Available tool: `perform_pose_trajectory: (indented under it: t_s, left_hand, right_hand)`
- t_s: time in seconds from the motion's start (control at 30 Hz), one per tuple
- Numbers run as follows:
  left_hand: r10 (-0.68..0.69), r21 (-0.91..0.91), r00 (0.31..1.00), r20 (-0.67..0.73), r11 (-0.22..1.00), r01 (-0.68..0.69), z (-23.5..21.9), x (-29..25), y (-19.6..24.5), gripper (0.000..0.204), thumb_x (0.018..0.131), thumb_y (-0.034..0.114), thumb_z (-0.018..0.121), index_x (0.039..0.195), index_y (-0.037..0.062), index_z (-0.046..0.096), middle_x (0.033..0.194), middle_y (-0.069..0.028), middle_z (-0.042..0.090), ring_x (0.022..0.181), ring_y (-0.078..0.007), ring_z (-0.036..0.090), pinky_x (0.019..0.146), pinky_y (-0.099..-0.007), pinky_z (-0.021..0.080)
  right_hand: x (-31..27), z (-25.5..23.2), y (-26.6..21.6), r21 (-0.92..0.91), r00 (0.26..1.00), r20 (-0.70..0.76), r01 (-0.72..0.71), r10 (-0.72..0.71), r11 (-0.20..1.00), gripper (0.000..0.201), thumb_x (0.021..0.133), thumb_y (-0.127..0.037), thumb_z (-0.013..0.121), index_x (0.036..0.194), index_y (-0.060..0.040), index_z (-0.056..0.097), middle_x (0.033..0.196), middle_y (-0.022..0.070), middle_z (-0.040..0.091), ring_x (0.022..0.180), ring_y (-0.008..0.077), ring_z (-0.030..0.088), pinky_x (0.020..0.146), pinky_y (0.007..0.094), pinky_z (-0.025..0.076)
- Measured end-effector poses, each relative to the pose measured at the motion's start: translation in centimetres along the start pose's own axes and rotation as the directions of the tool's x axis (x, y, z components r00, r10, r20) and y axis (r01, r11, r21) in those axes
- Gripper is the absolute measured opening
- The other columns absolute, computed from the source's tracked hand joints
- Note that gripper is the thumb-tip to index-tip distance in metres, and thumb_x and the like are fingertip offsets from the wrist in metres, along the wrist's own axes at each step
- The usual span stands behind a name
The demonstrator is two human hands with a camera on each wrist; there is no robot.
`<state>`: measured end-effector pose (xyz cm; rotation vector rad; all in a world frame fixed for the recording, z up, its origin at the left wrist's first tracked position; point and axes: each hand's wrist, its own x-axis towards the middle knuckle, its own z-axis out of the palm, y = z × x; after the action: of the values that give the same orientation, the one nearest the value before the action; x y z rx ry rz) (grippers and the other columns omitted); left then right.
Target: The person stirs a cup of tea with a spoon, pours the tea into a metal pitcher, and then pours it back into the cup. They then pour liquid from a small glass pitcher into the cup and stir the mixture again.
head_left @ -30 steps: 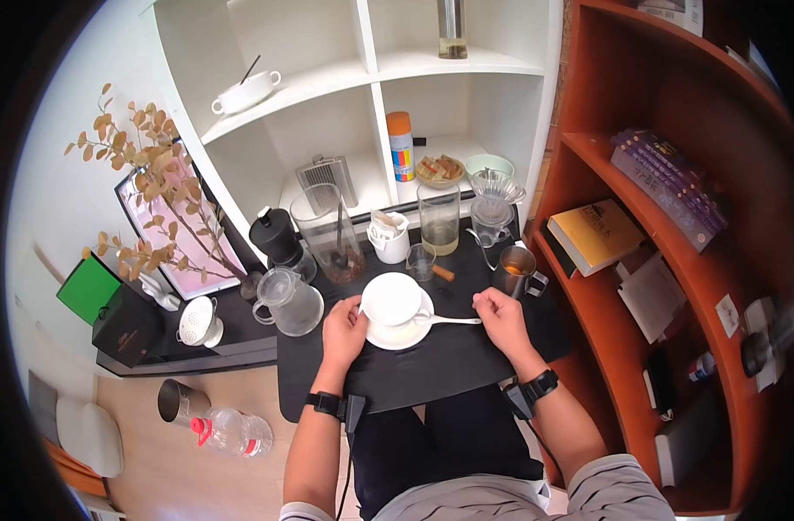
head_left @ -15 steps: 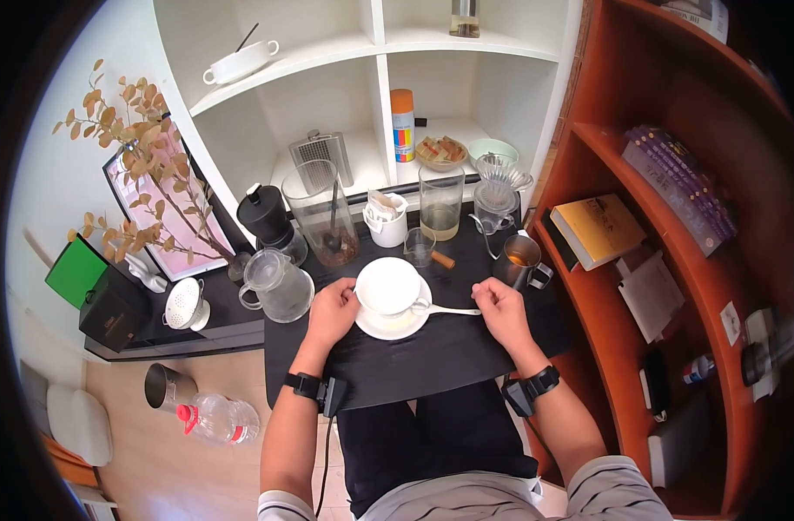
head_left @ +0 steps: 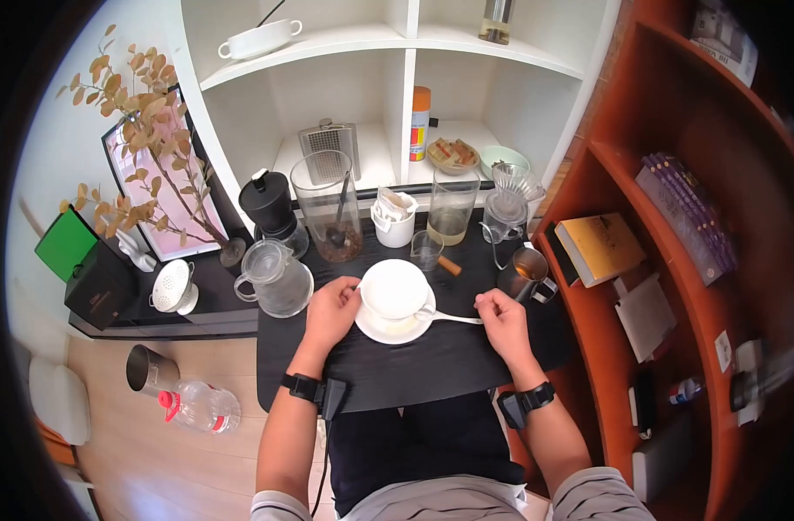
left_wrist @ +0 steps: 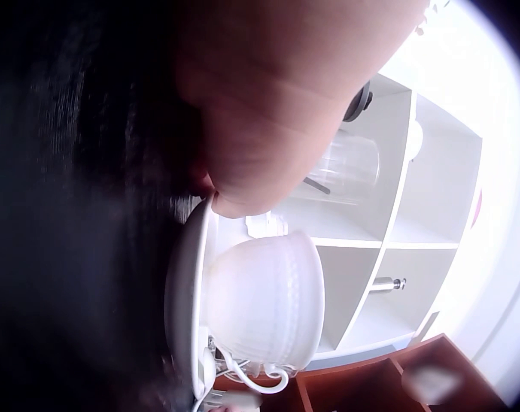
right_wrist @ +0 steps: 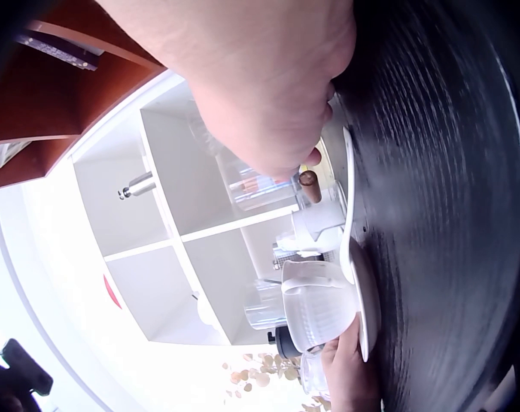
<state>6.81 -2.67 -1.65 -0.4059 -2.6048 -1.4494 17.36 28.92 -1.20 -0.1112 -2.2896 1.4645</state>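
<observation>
A white cup point(head_left: 393, 287) stands upright on a white saucer point(head_left: 397, 337) at the front of the black table point(head_left: 419, 373). The left hand point(head_left: 332, 311) is at the saucer's left rim; in the left wrist view its thumb point(left_wrist: 238, 184) presses over the rim, pinching it. A white spoon point(head_left: 453, 319) has its bowl end at the saucer by the cup's handle, its stem pointing right. Beside the stem's tip, the right hand point(head_left: 506, 326) rests with loosely curled fingers. The tip shows uncovered in the right wrist view, close to those fingers.
Behind the cup stand a small glass with a wooden handle point(head_left: 427, 252), a white canister point(head_left: 393, 221) and tall glass vessels. A glass pitcher point(head_left: 277, 282) sits left, a metal mug point(head_left: 523, 273) right. Bookshelves point(head_left: 649, 260) border the right side; a plastic bottle point(head_left: 201, 406) is on the floor.
The head view has shifted slightly, so the surroundings appear moved. Both hands keep their places beside the saucer and the spoon.
</observation>
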Motion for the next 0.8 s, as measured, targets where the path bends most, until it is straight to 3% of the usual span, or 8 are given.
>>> perform_pose_trajectory:
  t_s: [0.33,0.43,0.8]
  left_hand:
    - [0.019,-0.029,1.0,0.01,0.999,-0.019,-0.2,-0.2,0.1,0.021,0.095,0.014,0.073,0.111,0.0017,0.078,0.076,-0.0056,0.068,0.064,-0.0139,0.061,0.065,-0.031,0.052]
    - [0.025,-0.028,1.0,0.011,0.999,-0.025,-0.2,-0.1,-0.1,0.021,0.095,0.014,0.073,0.111,0.0014,0.077,0.076,-0.0055,0.068,0.065,-0.0139,0.061,0.065,-0.0305,0.052]
    - [0.011,-0.051,1.0,0.018,0.999,-0.01,0.0,0.0,-0.5,0.022,0.094,0.012,0.072,0.112,0.0004,0.077,0.076,-0.0038,0.067,0.066,-0.0116,0.06,0.065,-0.0285,0.051]
  right_hand:
    - [-0.1,0.0,-0.2,-0.027,1.0,-0.001,-0.008,0.008,1.0,0.023,0.105,-0.017,0.07,0.091,0.0008,0.07,0.065,-0.0021,0.056,0.062,0.0048,0.049,0.059,0.0255,0.041]
    - [-0.1,0.1,-0.6,-0.027,1.0,-0.008,0.009,-0.01,1.0,0.024,0.106,-0.016,0.069,0.089,-0.0003,0.071,0.066,-0.0073,0.049,0.063,0.002,0.043,0.057,0.0241,0.035]
    - [-0.2,0.1,0.2,-0.014,1.0,0.0,0.01,-0.01,1.0,0.024,0.106,-0.018,0.069,0.093,0.0005,0.071,0.069,-0.0057,0.056,0.066,0.0022,0.048,0.06,0.0232,0.039]
